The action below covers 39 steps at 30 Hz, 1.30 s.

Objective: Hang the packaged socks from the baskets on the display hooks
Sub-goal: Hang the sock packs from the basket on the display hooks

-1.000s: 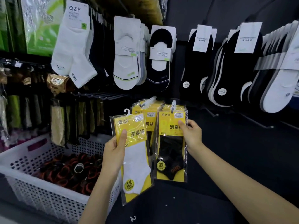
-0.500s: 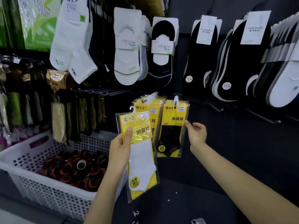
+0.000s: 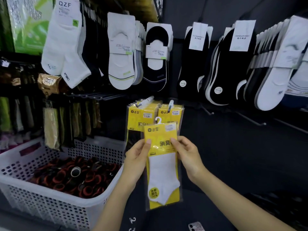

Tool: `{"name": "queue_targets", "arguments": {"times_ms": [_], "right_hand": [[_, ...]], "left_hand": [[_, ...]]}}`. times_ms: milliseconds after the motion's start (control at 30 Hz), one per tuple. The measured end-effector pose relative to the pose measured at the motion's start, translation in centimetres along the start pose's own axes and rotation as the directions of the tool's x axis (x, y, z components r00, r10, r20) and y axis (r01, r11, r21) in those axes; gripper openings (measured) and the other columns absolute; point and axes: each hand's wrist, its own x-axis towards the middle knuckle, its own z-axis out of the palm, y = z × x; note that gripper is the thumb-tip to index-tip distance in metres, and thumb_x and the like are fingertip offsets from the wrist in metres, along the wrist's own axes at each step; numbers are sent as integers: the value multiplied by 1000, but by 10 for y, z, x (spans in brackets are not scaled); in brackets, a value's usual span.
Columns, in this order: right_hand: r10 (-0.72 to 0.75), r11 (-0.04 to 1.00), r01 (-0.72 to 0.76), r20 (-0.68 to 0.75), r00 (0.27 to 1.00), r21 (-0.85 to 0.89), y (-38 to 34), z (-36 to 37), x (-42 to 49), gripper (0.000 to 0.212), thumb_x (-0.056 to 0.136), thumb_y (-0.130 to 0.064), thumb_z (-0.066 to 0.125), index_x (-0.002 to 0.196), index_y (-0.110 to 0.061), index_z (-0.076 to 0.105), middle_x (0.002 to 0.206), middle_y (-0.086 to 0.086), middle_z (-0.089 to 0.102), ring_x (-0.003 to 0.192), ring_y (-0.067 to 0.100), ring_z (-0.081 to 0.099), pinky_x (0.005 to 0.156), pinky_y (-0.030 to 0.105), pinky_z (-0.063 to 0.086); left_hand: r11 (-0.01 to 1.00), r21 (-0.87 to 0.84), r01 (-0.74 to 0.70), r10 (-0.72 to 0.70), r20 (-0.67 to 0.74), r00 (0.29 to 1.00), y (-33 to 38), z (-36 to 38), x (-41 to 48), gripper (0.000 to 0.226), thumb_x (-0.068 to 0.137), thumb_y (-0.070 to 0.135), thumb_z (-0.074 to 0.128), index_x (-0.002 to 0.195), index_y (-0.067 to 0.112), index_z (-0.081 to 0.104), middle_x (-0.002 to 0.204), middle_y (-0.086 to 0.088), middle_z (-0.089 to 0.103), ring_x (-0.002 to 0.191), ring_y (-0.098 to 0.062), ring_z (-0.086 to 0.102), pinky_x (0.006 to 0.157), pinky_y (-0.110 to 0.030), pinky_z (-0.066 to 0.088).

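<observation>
Your left hand (image 3: 138, 157) and right hand (image 3: 188, 155) each pinch a side edge of the yellow sock packet (image 3: 162, 165), holding it upright just below the two loaded display hooks (image 3: 171, 104). Tilt it and its small white hanger (image 3: 158, 120) could miss the hook tip or snag the hung packets (image 3: 136, 117). "QZF" reads on the white sock label (image 3: 65, 7); the packet's text is Chinese.

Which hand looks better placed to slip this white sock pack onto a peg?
Probably the right hand: it pinches the white sock pack on the side just below the nearer display hook. The left hand pinches the opposite edge and could steady it.
</observation>
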Motion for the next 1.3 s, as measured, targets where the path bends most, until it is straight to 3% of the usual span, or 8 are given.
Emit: {"name": "queue_targets", "arguments": {"times_ms": [67,233,333,667,900,1033,1167,1300], "right_hand": [[-38,998,42,-84,996,46,-3,-6,0,12,92,-20,58,91,-10,64,80,0,75,73,11,71,59,20,54],[-92,995,100,-244,965,21,-11,-19,10,12,93,-23,59,87,-12,62,78,-3,75,70,8,71,56,18,54],[-77,997,67,-263,962,-47,-12,-19,20,16,92,-24,60,85,-11,62,79,3,73,74,16,69,69,31,57],[79,996,-87,-310,948,-14,1,-7,63,20,91,-22,62,77,-8,60,82,12,64,75,23,60,75,42,53],[142,989,-144,-414,899,26,12,-8,105,23,91,-23,64,71,-12,57,86,13,63,82,24,58,84,42,52],[184,983,-177,-389,903,53,20,-8,112,22,91,-26,63,101,-6,65,103,12,69,98,25,65,92,41,53],[203,977,-214,-298,933,-5,29,-27,94,27,93,-28,60,113,-10,61,101,2,68,83,9,64,61,17,50],[237,958,-265,-213,948,-115,52,-60,53,30,94,-33,56,121,-19,56,124,-3,57,113,12,54,98,27,43]], "left_hand": [[1000,-11,-11,11,45,999,2,2,-1,36,92,35,47,125,22,56,103,0,73,97,-19,69,77,-30,56],[1000,1,-10,10,126,992,-2,9,-2,54,82,44,46,135,31,42,118,10,63,97,-3,66,71,-12,50],[1000,-7,15,-14,117,993,-9,12,-1,64,78,48,49,137,24,46,114,14,65,101,-4,65,77,-16,52],[997,8,72,-72,45,996,-36,17,24,67,82,52,50,142,25,42,138,10,53,120,-3,54,88,-15,48],[986,120,117,-120,20,993,-46,41,71,54,97,41,45,147,24,32,144,9,43,116,3,44,77,-3,41],[978,170,124,-123,-13,992,-52,47,85,58,99,40,43,150,22,23,154,2,28,139,-13,30,110,-27,31],[970,203,132,-130,-24,991,-57,44,82,58,98,41,43,150,22,23,153,0,31,139,-16,32,113,-35,30],[952,244,183,-188,-1,982,-70,33,55,56,97,42,44,148,25,28,151,2,35,138,-14,33,103,-23,29]]}}
